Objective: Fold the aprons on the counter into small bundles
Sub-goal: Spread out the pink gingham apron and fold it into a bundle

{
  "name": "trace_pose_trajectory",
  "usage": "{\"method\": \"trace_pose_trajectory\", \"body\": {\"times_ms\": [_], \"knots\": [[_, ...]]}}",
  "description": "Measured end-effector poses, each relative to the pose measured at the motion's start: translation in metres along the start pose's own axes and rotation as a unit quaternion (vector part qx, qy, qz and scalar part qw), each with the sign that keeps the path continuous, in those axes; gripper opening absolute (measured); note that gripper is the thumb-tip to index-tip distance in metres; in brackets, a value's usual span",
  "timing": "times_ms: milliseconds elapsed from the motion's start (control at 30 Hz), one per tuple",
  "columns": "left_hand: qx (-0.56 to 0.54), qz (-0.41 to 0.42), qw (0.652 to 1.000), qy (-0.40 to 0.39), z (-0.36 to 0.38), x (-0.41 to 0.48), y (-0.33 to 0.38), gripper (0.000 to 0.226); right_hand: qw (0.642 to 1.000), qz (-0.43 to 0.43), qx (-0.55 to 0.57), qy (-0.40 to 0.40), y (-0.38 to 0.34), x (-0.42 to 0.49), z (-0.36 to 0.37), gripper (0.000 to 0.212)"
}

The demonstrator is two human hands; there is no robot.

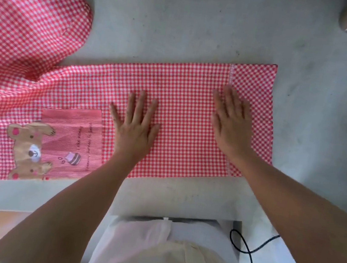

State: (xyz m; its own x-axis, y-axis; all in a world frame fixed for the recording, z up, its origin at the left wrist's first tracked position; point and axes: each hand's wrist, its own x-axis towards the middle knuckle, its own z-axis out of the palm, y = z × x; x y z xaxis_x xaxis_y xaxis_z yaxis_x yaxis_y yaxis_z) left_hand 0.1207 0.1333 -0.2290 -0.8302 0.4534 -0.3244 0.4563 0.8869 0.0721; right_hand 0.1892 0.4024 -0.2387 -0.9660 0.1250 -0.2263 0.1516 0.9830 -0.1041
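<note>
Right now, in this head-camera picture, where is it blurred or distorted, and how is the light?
Head view: soft even light, faint shadows beside the left hand and right hand on the apron; writing on the pocket is blurred, barely legible; the wide-angle lens bows the counter edge.

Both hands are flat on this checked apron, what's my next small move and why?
Probably pinch the right end of the red-and-white checked cloth apron with the right hand and fold it left toward the bear-print pocket; it lies flat and long on the grey counter, left hand pinning its middle.
</note>
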Motion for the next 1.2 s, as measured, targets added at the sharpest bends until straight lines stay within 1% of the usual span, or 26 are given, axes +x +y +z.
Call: {"method": "trace_pose_trajectory", "body": {"times_ms": [67, 100, 133, 167, 233, 300, 333, 400, 467, 500, 533, 667, 733, 767, 833, 867, 900, 933, 1000, 1033, 1067, 1133, 1200], "knots": [[-0.003, 0.000, 1.000, 0.008, 0.001, 0.000, 0.000, 0.063, 0.995, 0.099, 0.019, 0.011, 0.022, 0.006, -0.005, 0.059], [-0.002, -0.001, 1.000, 0.011, 0.001, 0.001, 0.000, 0.063, 0.990, 0.135, 0.035, 0.014, 0.022, 0.009, -0.009, 0.060], [0.000, -0.003, 1.000, 0.012, 0.001, 0.001, 0.001, 0.063, 0.988, 0.146, 0.046, 0.016, 0.015, 0.009, -0.012, 0.060], [0.000, -0.005, 1.000, 0.014, 0.001, 0.001, 0.002, 0.063, 0.990, 0.125, 0.053, 0.022, -0.001, 0.009, -0.015, 0.061], [0.004, -0.010, 1.000, 0.019, 0.000, 0.002, 0.010, 0.063, 0.997, 0.008, 0.071, 0.022, -0.050, 0.005, -0.015, 0.061], [0.018, -0.012, 1.000, 0.023, 0.000, 0.004, 0.022, 0.062, 0.992, -0.103, 0.074, -0.010, -0.098, -0.006, -0.008, 0.060], [0.022, -0.010, 0.999, 0.022, 0.001, 0.006, 0.026, 0.062, 0.990, -0.124, 0.067, -0.020, -0.109, -0.012, -0.003, 0.061], [0.005, 0.005, 1.000, 0.017, 0.002, 0.008, 0.025, 0.061, 0.991, -0.119, 0.048, -0.033, -0.099, -0.014, 0.005, 0.063], [-0.031, 0.028, 0.999, 0.021, 0.001, 0.005, 0.011, 0.062, 0.992, -0.125, 0.024, -0.025, -0.072, -0.012, 0.009, 0.061], [-0.045, 0.024, 0.998, 0.023, 0.002, -0.002, -0.004, 0.063, 0.991, -0.131, 0.016, -0.020, -0.063, -0.011, 0.008, 0.060], [-0.048, 0.010, 0.998, 0.029, 0.003, -0.008, -0.019, 0.064, 0.992, -0.128, 0.012, -0.018, -0.052, -0.008, 0.007, 0.059], [-0.048, -0.117, 0.991, 0.033, 0.009, -0.043, -0.098, 0.063, 0.991, -0.132, 0.001, -0.024, -0.038, 0.001, 0.000, 0.059], [-0.040, -0.131, 0.990, 0.014, 0.006, -0.054, -0.128, 0.060, 0.993, -0.118, 0.002, -0.018, -0.040, 0.003, -0.002, 0.057], [-0.033, -0.121, 0.992, 0.011, 0.006, -0.055, -0.134, 0.059, 0.996, -0.088, 0.013, -0.015, -0.044, 0.003, -0.003, 0.057], [-0.042, -0.106, 0.993, 0.022, 0.006, -0.055, -0.140, 0.058, 0.999, -0.016, 0.040, -0.001, -0.074, 0.005, -0.006, 0.058], [-0.052, -0.107, 0.992, 0.030, 0.005, -0.054, -0.139, 0.057, 0.999, -0.002, 0.045, 0.007, -0.098, 0.007, -0.007, 0.059], [-0.055, -0.107, 0.992, 0.031, 0.005, -0.054, -0.137, 0.057, 0.998, -0.018, 0.050, 0.011, -0.128, 0.010, -0.007, 0.060], [-0.054, -0.099, 0.993, 0.029, 0.006, -0.055, -0.143, 0.057, 0.997, -0.061, 0.053, 0.006, -0.168, 0.013, -0.006, 0.060], [-0.038, -0.057, 0.997, 0.021, 0.008, -0.059, -0.155, 0.059, 0.986, -0.153, 0.061, -0.004, -0.243, 0.020, 0.001, 0.058], [-0.039, -0.039, 0.998, 0.025, 0.008, -0.061, -0.161, 0.060, 0.983, -0.176, 0.057, -0.006, -0.268, 0.023, 0.006, 0.057], [-0.043, -0.037, 0.998, 0.031, 0.009, -0.063, -0.174, 0.061, 0.983, -0.177, 0.044, -0.012, -0.287, 0.026, 0.011, 0.057], [-0.052, -0.083, 0.994, 0.040, 0.011, -0.073, -0.209, 0.063, 0.989, -0.147, 0.014, -0.020, -0.300, 0.029, 0.020, 0.059], [-0.054, -0.137, 0.988, 0.044, 0.014, -0.086, -0.251, 0.062, 0.991, -0.134, -0.001, -0.007, -0.300, 0.030, 0.026, 0.059]]}}
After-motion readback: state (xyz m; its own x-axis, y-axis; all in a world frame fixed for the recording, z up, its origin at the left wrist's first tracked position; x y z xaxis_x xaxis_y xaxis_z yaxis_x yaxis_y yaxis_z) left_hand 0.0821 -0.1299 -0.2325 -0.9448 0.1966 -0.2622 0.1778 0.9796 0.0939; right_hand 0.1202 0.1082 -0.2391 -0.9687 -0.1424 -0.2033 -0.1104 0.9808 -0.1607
